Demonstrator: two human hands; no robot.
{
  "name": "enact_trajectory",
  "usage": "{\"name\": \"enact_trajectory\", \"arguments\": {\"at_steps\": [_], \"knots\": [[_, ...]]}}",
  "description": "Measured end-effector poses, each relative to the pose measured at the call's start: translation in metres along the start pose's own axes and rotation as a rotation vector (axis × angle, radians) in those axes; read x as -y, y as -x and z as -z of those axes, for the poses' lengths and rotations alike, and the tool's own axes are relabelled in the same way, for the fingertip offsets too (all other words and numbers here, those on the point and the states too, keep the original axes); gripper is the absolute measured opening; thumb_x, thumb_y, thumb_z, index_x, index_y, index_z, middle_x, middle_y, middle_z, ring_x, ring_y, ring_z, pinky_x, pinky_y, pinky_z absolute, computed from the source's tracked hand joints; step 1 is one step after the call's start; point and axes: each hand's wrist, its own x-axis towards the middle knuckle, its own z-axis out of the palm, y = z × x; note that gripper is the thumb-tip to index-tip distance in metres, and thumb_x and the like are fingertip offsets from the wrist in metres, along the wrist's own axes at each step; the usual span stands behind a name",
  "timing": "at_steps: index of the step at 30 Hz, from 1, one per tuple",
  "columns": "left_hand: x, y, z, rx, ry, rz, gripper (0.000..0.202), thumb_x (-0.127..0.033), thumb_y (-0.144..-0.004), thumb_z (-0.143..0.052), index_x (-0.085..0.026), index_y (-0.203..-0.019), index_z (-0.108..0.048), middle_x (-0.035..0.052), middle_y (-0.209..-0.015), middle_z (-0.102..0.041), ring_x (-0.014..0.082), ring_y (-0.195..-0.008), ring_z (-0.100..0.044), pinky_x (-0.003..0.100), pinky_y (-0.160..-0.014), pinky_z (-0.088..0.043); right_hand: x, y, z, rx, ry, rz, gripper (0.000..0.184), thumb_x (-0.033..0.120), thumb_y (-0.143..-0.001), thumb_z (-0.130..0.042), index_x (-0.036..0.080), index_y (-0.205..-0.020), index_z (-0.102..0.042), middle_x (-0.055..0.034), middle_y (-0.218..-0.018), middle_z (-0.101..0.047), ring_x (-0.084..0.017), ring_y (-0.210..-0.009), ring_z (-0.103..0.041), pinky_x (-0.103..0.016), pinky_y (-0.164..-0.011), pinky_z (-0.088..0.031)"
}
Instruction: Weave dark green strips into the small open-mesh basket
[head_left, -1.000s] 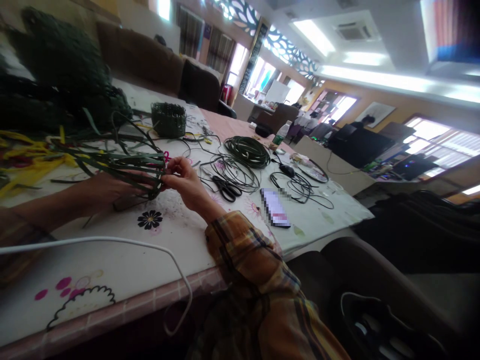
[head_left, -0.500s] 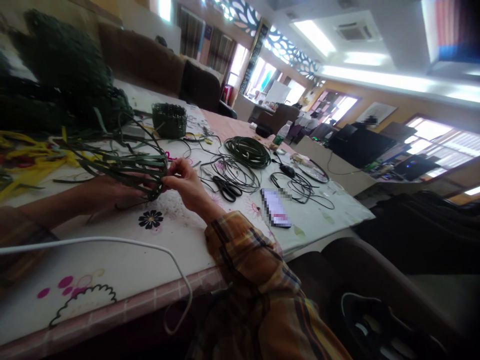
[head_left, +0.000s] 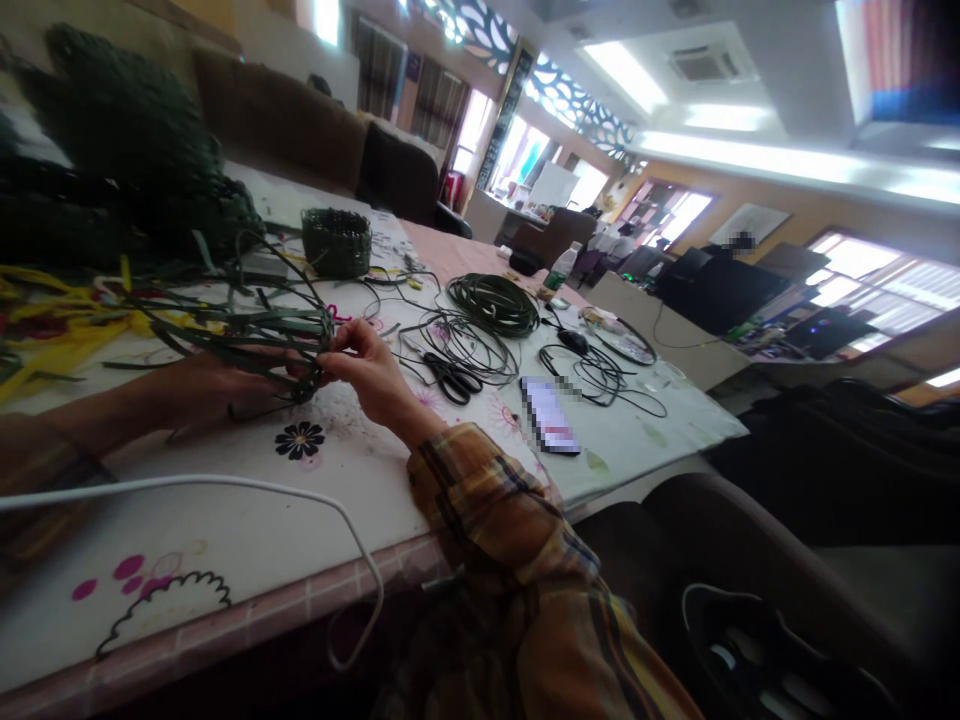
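A partly woven basket (head_left: 247, 335) of dark green flat strips lies on its side above the table, its loose strip ends trailing left. My left hand (head_left: 217, 385) reaches underneath and among the strips, closed around them; most of its fingers are hidden. At the woven end, my right hand (head_left: 367, 370) pinches the rim with thumb and forefinger. Whether a single strip is between those fingertips is too small to make out. Black-handled scissors (head_left: 454, 378) lie to the right of my right hand. Behind the work stands a small round woven basket (head_left: 337, 242).
Coils of green strip (head_left: 491, 305) lie beyond the scissors. A phone (head_left: 550, 415), a black mouse (head_left: 574, 341) and a bottle (head_left: 562, 268) are farther right. Yellow strips (head_left: 67, 320) and a large dark green woven heap (head_left: 127, 150) fill the left. A white cable (head_left: 225, 482) crosses the near table.
My right hand has shifted very slightly along the rim, its fingers still pinched. My left hand and the basket keep nearly the same place.
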Motion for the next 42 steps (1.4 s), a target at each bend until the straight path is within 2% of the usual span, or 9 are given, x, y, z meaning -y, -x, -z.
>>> {"name": "enact_trajectory", "arguments": {"at_steps": [3,7,13,15,22,27,33,36,42], "knots": [[-0.003,0.0,0.0,0.004,0.006,0.018,0.048,-0.053,-0.064,-0.084,-0.024,-0.101,-0.08,0.0081,-0.124,-0.074,0.0368,-0.123,-0.063,0.051,-0.117,-0.041,0.003,0.002,-0.005,-0.038,0.028,-0.025,0.033,0.017,-0.072,-0.072,0.023,-0.08,-0.04,0.0096,-0.068,-0.049,-0.009,-0.058,-0.056,-0.023,-0.057,-0.053],[-0.003,-0.001,-0.002,-0.019,-0.033,-0.04,0.046,-0.057,-0.067,-0.08,-0.024,-0.099,-0.081,0.008,-0.124,-0.074,0.0364,-0.126,-0.061,0.05,-0.121,-0.036,0.004,0.004,-0.01,-0.059,0.024,-0.019,0.034,0.02,-0.071,-0.074,0.023,-0.079,-0.04,0.0091,-0.066,-0.051,-0.009,-0.058,-0.055,-0.022,-0.056,-0.051],[-0.003,0.001,-0.008,-0.018,0.02,-0.046,0.035,-0.05,-0.073,-0.078,-0.027,-0.099,-0.081,0.005,-0.12,-0.076,0.033,-0.117,-0.067,0.048,-0.116,-0.044,0.005,0.005,-0.006,-0.036,0.006,-0.023,0.034,0.022,-0.07,-0.073,0.023,-0.078,-0.04,0.0088,-0.068,-0.05,-0.008,-0.059,-0.055,-0.021,-0.056,-0.051],[-0.002,0.002,-0.008,-0.013,0.007,-0.039,0.034,-0.05,-0.074,-0.077,-0.027,-0.098,-0.081,0.0043,-0.12,-0.076,0.0331,-0.118,-0.067,0.049,-0.118,-0.042,0.005,0.005,-0.004,-0.014,0.004,-0.03,0.035,0.024,-0.07,-0.075,0.023,-0.078,-0.041,0.0085,-0.07,-0.05,-0.008,-0.061,-0.055,-0.022,-0.057,-0.053],[-0.001,0.003,-0.003,0.006,-0.001,-0.067,0.044,-0.053,-0.071,-0.08,-0.025,-0.106,-0.08,0.0062,-0.128,-0.072,0.0341,-0.128,-0.061,0.049,-0.121,-0.037,0.002,0.004,0.001,0.056,-0.017,-0.048,0.043,0.03,-0.067,-0.08,0.023,-0.078,-0.039,0.0072,-0.072,-0.052,-0.01,-0.065,-0.058,-0.027,-0.062,-0.057],[0.0,0.004,-0.007,0.006,0.104,-0.007,0.051,-0.052,-0.074,-0.08,-0.024,-0.116,-0.076,0.0071,-0.135,-0.069,0.0326,-0.132,-0.058,0.045,-0.116,-0.044,0.006,0.005,-0.003,0.027,0.017,-0.059,0.044,0.027,-0.067,-0.076,0.024,-0.076,-0.033,0.0083,-0.071,-0.045,-0.009,-0.063,-0.055,-0.026,-0.06,-0.055],[-0.019,0.004,-0.015,-0.033,0.125,0.002,0.046,-0.058,-0.068,-0.083,-0.027,-0.101,-0.081,0.0036,-0.122,-0.075,0.0328,-0.121,-0.066,0.045,-0.113,-0.049,0.005,0.005,-0.005,-0.002,0.008,-0.056,0.044,0.03,-0.067,-0.074,0.024,-0.074,-0.031,0.0086,-0.07,-0.043,-0.008,-0.062,-0.05,-0.025,-0.06,-0.053],[-0.029,0.005,-0.02,-0.062,0.178,0.043,0.044,-0.056,-0.065,-0.084,-0.026,-0.097,-0.081,0.0049,-0.116,-0.077,0.0333,-0.116,-0.068,0.046,-0.111,-0.051,0.002,0.004,-0.004,-0.009,-0.014,-0.043,0.043,0.031,-0.066,-0.075,0.024,-0.075,-0.033,0.0085,-0.071,-0.044,-0.008,-0.062,-0.051,-0.026,-0.061,-0.054],[-0.028,0.005,-0.017,-0.067,0.202,0.092,0.043,-0.051,-0.059,-0.087,-0.023,-0.09,-0.081,0.0083,-0.109,-0.078,0.0351,-0.107,-0.07,0.049,-0.102,-0.056,0.002,0.004,-0.001,-0.062,-0.051,-0.023,0.044,0.032,-0.064,-0.077,0.023,-0.075,-0.035,0.0092,-0.07,-0.045,-0.008,-0.06,-0.051,-0.027,-0.06,-0.056]]}}
